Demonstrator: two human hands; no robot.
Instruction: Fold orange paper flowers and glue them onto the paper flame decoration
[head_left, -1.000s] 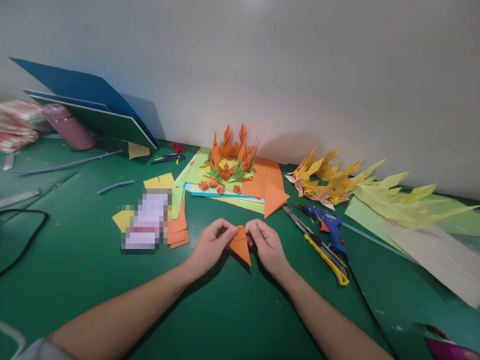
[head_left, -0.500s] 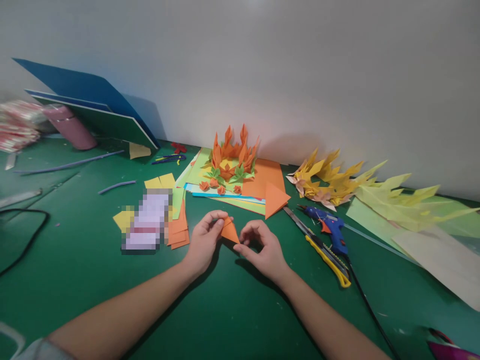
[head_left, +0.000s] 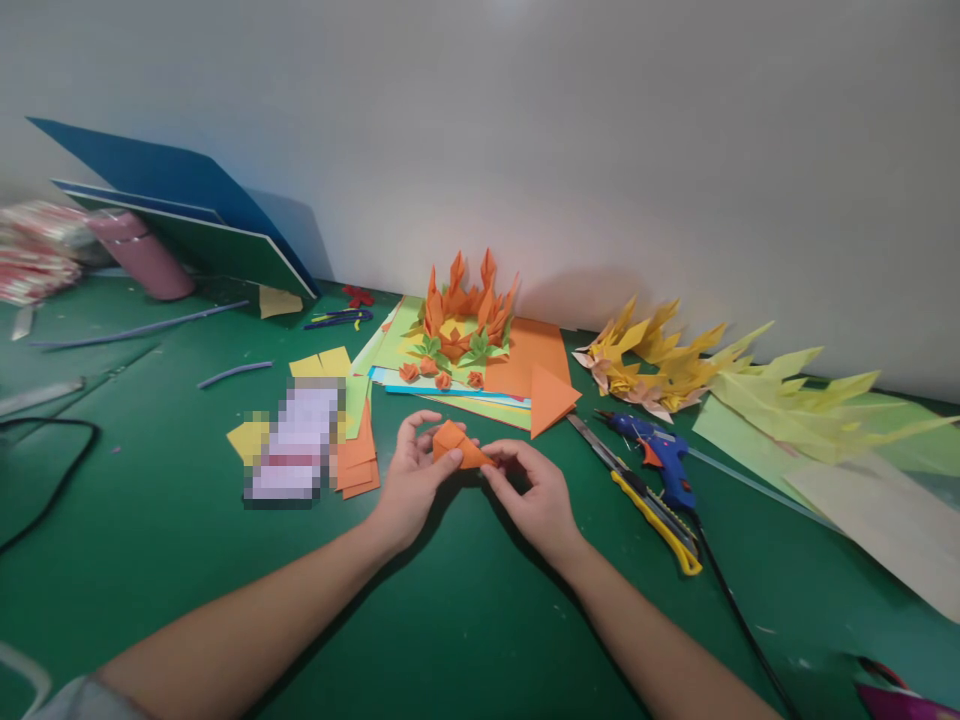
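Observation:
Between my hands, above the green table, is a small folded piece of orange paper (head_left: 459, 444) with a pointed right end. My left hand (head_left: 411, 485) pinches its left part, thumb on the near face and fingers behind. The thumb and fingers of my right hand (head_left: 534, 495) close on the pointed tip. Just beyond stands an orange paper crown (head_left: 471, 310) with tall points and green leaves. Several small orange paper roses (head_left: 443, 381) lie in front of it. Orange paper squares (head_left: 356, 465) are stacked left of my left hand, and a larger folded orange sheet (head_left: 553, 400) lies beyond my right.
Right of my hands lie a yellow cutter knife (head_left: 658, 523) and a blue glue gun (head_left: 666, 458) with a black cord. Yellow (head_left: 656, 345) and pale green (head_left: 806, 385) paper crowns stand farther right. A blurred-out object (head_left: 296, 440) and a pink bottle (head_left: 146, 255) are on the left.
The orange paper has turned so its tip points more to the right. My left thumb has slid to its lower edge, and my right fingers have closed onto the tip.

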